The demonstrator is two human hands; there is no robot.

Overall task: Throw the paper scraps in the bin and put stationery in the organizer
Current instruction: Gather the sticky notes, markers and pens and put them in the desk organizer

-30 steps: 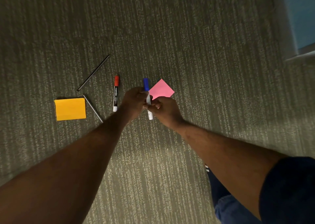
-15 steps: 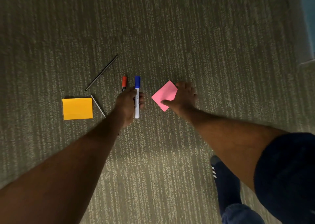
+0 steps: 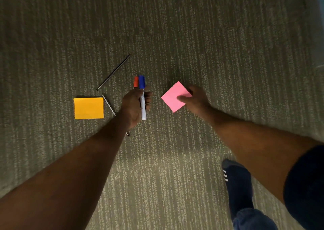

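My left hand clasps the blue-capped marker with the red-capped marker behind it, bundled for the organizer, while my right hand pinches the pink sticky note beside it.

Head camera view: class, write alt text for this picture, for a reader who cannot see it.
Seen from above, a person's left hand grips a blue-capped marker while the right hand pinches a pink paper square over grey carpet. A red-capped marker, an orange paper pad and two thin dark sticks lie to the left.
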